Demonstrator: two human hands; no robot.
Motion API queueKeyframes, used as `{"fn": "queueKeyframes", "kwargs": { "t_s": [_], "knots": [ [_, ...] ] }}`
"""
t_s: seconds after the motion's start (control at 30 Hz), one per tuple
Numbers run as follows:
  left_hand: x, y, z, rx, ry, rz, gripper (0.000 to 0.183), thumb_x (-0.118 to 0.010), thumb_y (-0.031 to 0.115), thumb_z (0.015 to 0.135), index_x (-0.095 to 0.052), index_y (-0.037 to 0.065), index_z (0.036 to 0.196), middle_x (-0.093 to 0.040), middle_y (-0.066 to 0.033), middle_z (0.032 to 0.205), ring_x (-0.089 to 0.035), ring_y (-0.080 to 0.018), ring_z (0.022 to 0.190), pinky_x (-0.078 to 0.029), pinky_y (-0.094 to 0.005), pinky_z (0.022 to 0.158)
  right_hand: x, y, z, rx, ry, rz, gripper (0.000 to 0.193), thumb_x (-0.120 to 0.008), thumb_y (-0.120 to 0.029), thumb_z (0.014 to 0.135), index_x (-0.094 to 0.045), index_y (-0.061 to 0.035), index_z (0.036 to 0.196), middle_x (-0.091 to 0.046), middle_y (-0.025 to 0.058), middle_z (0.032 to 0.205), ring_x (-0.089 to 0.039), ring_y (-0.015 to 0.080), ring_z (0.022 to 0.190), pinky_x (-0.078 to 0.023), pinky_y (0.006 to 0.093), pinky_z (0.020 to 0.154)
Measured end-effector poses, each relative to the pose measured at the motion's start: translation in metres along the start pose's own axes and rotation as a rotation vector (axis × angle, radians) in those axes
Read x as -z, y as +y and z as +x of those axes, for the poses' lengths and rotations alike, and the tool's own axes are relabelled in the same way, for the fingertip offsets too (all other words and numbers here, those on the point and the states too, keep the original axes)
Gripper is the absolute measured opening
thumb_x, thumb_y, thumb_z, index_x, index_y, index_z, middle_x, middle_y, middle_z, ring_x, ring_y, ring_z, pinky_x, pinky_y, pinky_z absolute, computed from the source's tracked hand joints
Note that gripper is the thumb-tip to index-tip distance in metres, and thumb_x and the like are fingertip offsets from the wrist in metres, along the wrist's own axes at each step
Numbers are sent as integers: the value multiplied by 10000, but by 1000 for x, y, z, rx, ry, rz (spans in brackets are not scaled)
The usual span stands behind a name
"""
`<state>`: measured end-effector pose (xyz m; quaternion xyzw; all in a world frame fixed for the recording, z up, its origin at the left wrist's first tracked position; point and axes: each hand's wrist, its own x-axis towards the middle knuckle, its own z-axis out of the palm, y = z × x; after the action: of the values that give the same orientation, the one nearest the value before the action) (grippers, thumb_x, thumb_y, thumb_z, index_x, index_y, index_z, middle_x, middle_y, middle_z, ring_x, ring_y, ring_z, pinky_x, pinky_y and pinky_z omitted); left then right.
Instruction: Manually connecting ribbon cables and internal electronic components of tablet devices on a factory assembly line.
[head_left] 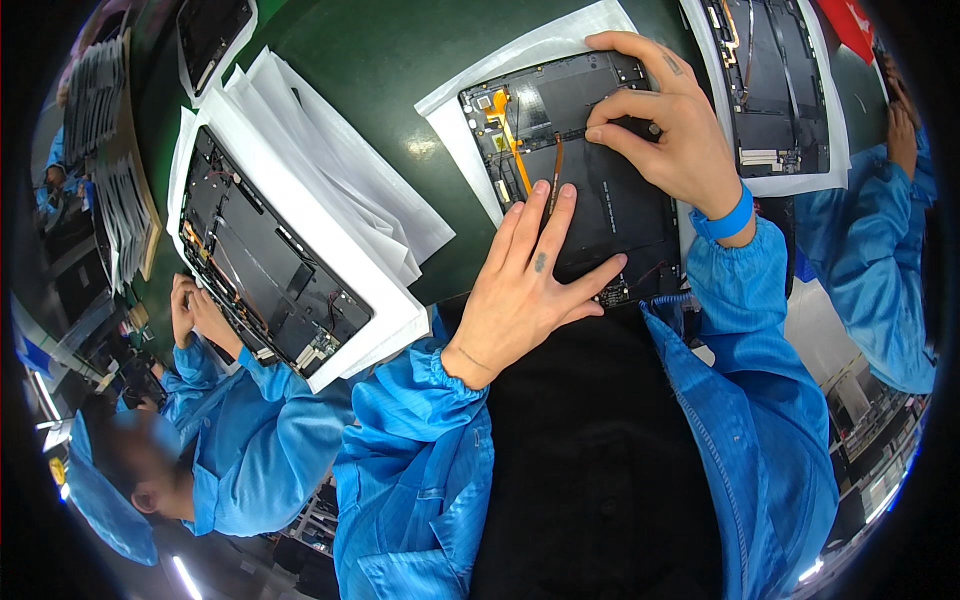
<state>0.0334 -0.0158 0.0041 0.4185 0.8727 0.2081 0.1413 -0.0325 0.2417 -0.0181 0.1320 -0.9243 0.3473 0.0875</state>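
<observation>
An opened tablet point(630, 200) with a dark interior lies in front of me. Orange and brown flat cables point(517, 150) run down its left part. My left hand point(530, 290) rests flat on its lower half, fingers spread, the fingertips by the brown cable. Over the upper right part, my right hand point(680, 130) bends its thumb and forefinger into a pinch at the tablet's middle. Another finger reaches to the tablet's top edge. Whatever lies between the pinching fingertips is too small to make out. A blue band point(724, 214) circles my right wrist.
White sheets point(340, 170) lie left of the tablet on the green table point(390, 80). Other opened tablets sit on white wrapping at left point(270, 250) and right point(765, 80). Co-workers in blue point(270, 440) flank me. A stack of thin sheets point(110, 180) stands far left.
</observation>
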Motion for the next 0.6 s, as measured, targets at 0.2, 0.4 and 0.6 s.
{"fn": "queueKeyframes", "kwargs": {
  "t_s": [0.2, 0.4, 0.6],
  "knots": [
    [-1, -1, 0, -8, 10, 1, 637, -823, 550, 784, -720, 467, 1407, -343, -269, 1720, -362, -514, 1563, -368, -592, 1246, -1, -1, 0, 16, 27, -12, 96, -864, -166, 816, -838, -111, 891, -640, 86, 1484, -557, 387, 1371, -414, 474, 1180],
    [-3, -5, 0, -25, 83, -32, 561, -827, 535, 803, -772, 400, 1344, -401, -255, 1690, -398, -481, 1555, -394, -575, 1225, -2, -2, 1, 7, 27, -10, 103, -864, -166, 816, -827, -108, 893, -644, 84, 1472, -563, 384, 1367, -415, 471, 1177],
    [-2, -7, 9, -6, 186, 18, 528, -837, 469, 848, -768, 302, 1344, -541, -176, 1524, -522, -399, 1412, -456, -514, 1113, -1, 1, 3, -32, -9, 46, 230, -830, -164, 882, -790, -115, 1103, -648, 98, 1468, -571, 386, 1371, -413, 477, 1183]
  ]
}}
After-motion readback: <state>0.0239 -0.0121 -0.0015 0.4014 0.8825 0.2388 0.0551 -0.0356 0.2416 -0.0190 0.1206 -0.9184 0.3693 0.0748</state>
